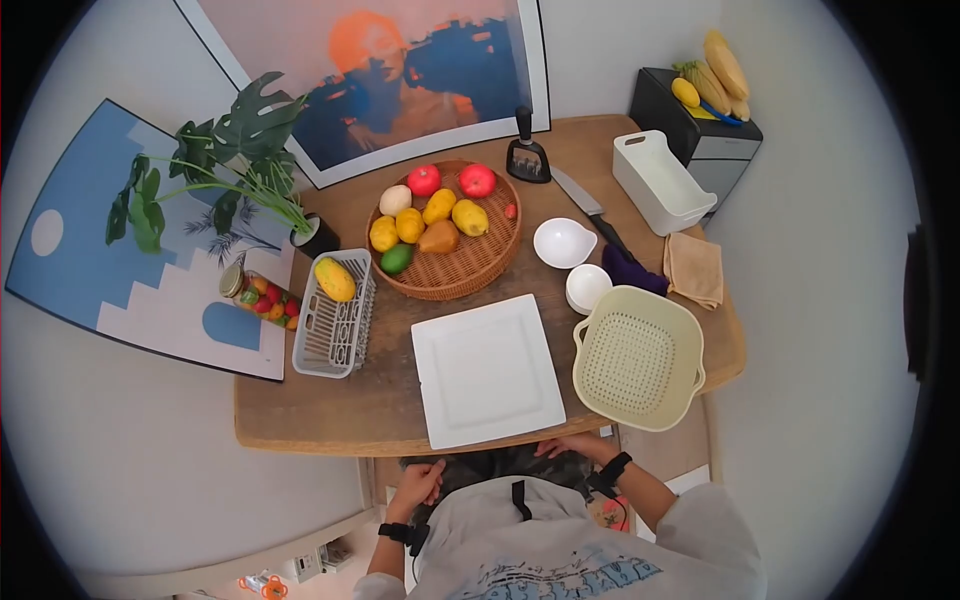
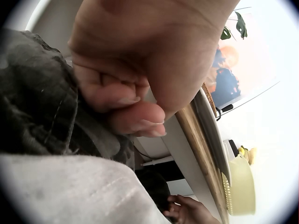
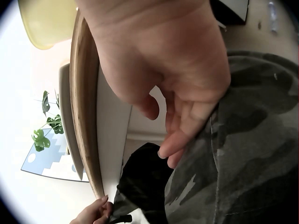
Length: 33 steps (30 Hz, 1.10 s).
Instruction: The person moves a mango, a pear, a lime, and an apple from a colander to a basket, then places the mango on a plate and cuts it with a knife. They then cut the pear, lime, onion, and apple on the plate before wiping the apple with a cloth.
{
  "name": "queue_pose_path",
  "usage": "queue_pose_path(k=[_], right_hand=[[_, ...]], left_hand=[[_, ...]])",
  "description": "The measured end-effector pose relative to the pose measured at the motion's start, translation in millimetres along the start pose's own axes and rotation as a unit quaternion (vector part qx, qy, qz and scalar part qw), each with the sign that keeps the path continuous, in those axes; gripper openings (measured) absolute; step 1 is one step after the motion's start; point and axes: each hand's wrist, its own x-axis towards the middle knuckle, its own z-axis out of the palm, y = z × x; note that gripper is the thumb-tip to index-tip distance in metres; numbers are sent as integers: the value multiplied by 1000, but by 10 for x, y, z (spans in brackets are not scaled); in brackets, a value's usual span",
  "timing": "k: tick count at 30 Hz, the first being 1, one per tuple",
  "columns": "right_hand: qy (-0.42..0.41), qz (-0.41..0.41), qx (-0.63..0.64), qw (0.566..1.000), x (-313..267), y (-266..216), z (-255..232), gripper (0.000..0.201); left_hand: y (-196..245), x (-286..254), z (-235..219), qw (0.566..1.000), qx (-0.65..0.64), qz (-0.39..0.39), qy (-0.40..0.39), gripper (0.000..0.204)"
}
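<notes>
My left hand (image 1: 424,484) lies over the lap below the table's front edge, its fingers loosely curled and holding nothing. In the left wrist view, the left hand (image 2: 145,51) hangs beside the dark camouflage trousers (image 2: 42,107). My right hand (image 1: 578,446) is also at the lap, fingers relaxed; the right wrist view has this hand (image 3: 163,56) against the trousers (image 3: 252,135), with nothing in its grasp. Nearest to both hands on the table is a square white plate (image 1: 490,372). A pale yellow colander (image 1: 640,356) sits at the front right.
A round wicker basket (image 1: 445,285) holds fruit. Left of it stand a grey basket (image 1: 330,345) with a yellow fruit, a jar (image 1: 262,296) and a plant (image 1: 250,130). Right are white bowls (image 1: 565,243), a knife (image 1: 580,192), a cloth (image 1: 693,270) and a white bin (image 1: 662,185).
</notes>
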Motion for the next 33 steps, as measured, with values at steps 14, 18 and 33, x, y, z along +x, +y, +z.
queue_pose_path(k=[14,18,33], right_hand=[[7,-11,-7,1000,-127,-52,-40,32],[43,-54,-56,996,-64,-19,23,27],[182,-40,-21,982,90,28,206,30]], left_hand=[[-348,38,-254,993,-85,-70,46,66],[-473,81,-308,992,-79,-38,90,67],[-712,425,-557,997,-75,-6,21,61]])
